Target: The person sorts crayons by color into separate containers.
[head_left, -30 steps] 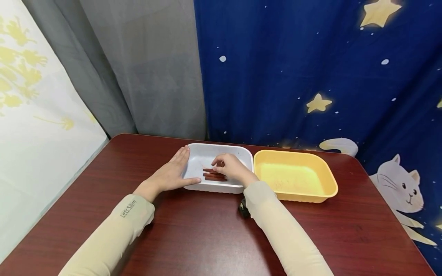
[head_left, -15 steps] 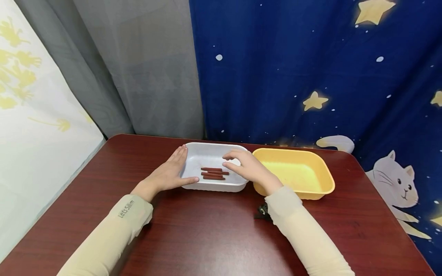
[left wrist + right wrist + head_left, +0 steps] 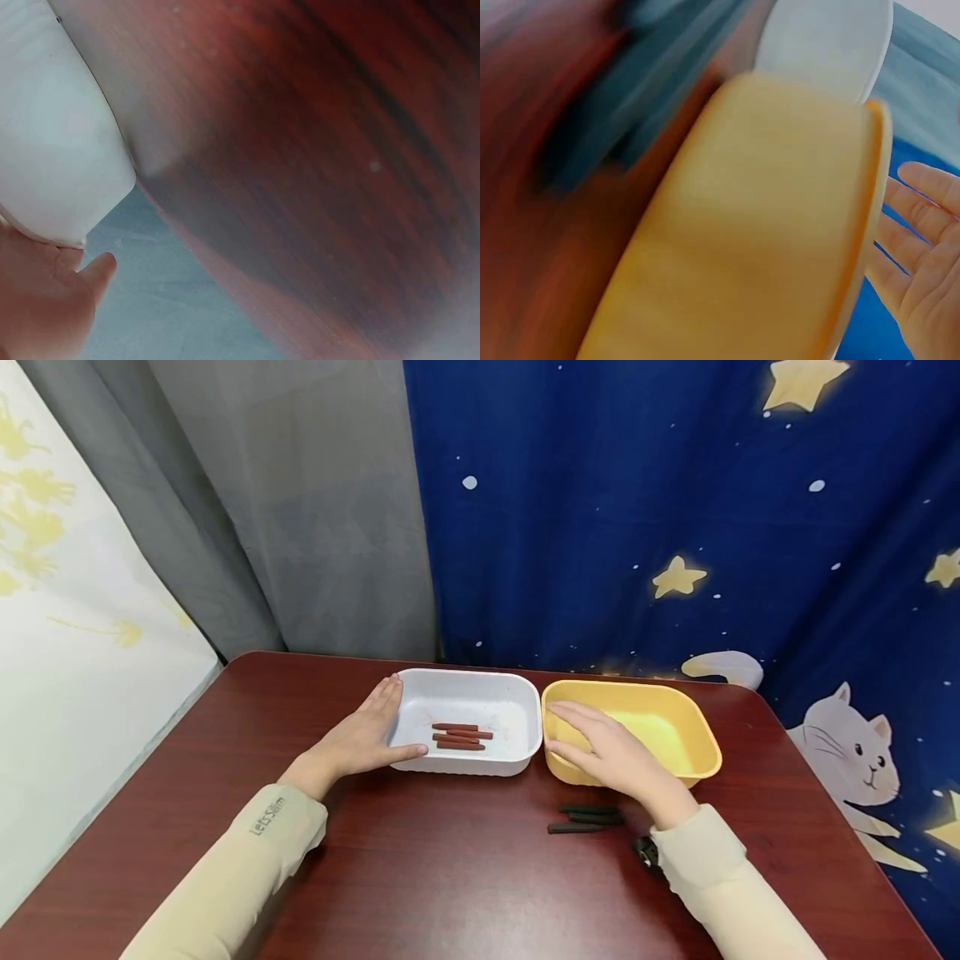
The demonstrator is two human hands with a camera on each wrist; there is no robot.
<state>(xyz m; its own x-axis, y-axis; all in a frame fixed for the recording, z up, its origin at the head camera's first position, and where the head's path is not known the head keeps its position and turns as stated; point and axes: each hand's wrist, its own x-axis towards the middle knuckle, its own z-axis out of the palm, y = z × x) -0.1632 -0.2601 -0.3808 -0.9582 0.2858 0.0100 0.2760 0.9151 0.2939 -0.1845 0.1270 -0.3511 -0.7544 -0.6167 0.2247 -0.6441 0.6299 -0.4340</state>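
Note:
My left hand (image 3: pixel 356 739) rests against the left end of a white plastic basin (image 3: pixel 450 766), fingers straight and thumb over its front rim. In the left wrist view, part of that hand (image 3: pixel 45 300) touches the basin's edge. Several reddish-brown, crayon-like sticks (image 3: pixel 459 744) lie inside the basin. Over the yellow basin (image 3: pixel 693 710) hovers my right hand (image 3: pixel 615 756), its fingers spread and holding nothing. The right wrist view shows its palm (image 3: pixel 930 262) beyond the yellow rim. On the table before the yellow basin lie dark green sticks (image 3: pixel 588 818), partly behind my right forearm.
Both basins stand side by side near the far edge of the dark red wooden table (image 3: pixel 442 868). Behind hang a grey curtain (image 3: pixel 337 527) and a blue star-printed curtain (image 3: pixel 555 543). A black camera strap (image 3: pixel 647 852) shows at my right wrist.
My right hand has left the brown sticks in the white basin and moved right, over the yellow basin. The green sticks have come into view. My left hand has stayed on the white basin.

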